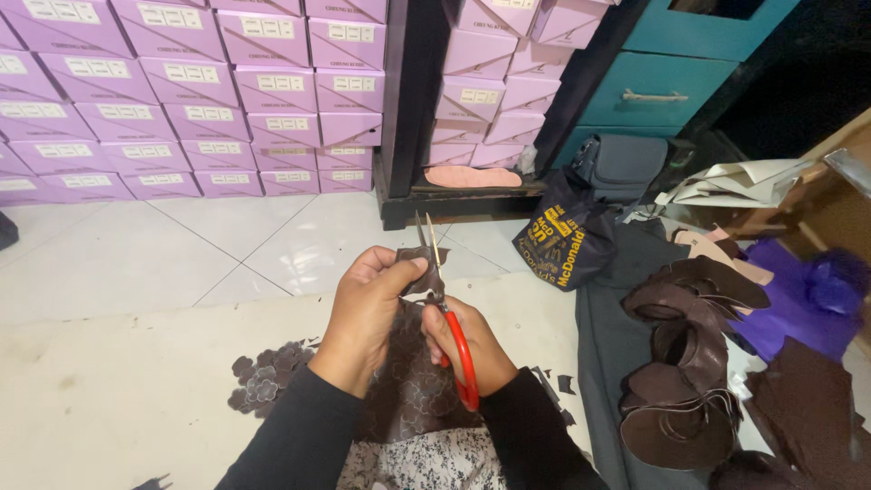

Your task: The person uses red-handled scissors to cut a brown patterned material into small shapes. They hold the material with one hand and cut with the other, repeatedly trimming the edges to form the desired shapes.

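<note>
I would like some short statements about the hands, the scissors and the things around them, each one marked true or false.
1. The right hand holds scissors with red handles. True.
2. The left hand pinches a dark brown piece of material at the blades. True.
3. The scissors' blades point down at the floor. False: they point up, away from the person.
4. The stacked boxes by the wall are green. False: they are light purple.
5. A pile of small flower-shaped brown cutouts lies left of the left forearm. True.
6. The curved brown pieces at the right are stacked inside a teal drawer. False: they lie in the open on a grey cloth.
</note>
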